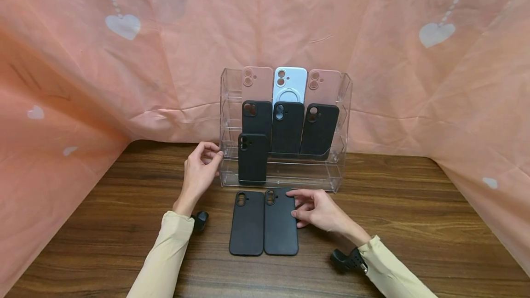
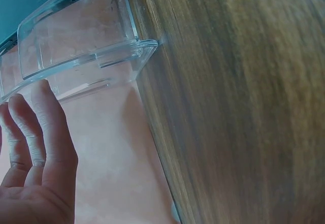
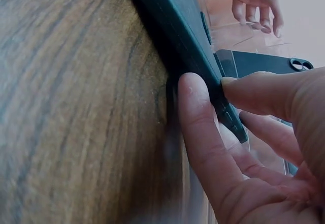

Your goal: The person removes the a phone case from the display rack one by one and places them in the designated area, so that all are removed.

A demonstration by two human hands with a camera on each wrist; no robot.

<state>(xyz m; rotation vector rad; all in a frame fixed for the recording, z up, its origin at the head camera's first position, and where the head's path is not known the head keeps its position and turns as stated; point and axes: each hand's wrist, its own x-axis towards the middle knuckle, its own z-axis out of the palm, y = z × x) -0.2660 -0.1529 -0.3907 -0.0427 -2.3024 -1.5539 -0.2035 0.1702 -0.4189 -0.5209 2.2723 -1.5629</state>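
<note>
Currently | my left hand [image 1: 199,170] steadies acrylic rack [image 1: 339,169], fingers straight | right hand [image 1: 316,209] pinches black case [image 1: 280,222] edge to lift it

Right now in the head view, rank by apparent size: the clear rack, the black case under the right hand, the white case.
1. clear rack
2. black case, though nearness inflates it
3. white case, partly hidden

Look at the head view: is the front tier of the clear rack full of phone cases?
No: the front tier of the rack holds only one black case, at its left end.
</note>
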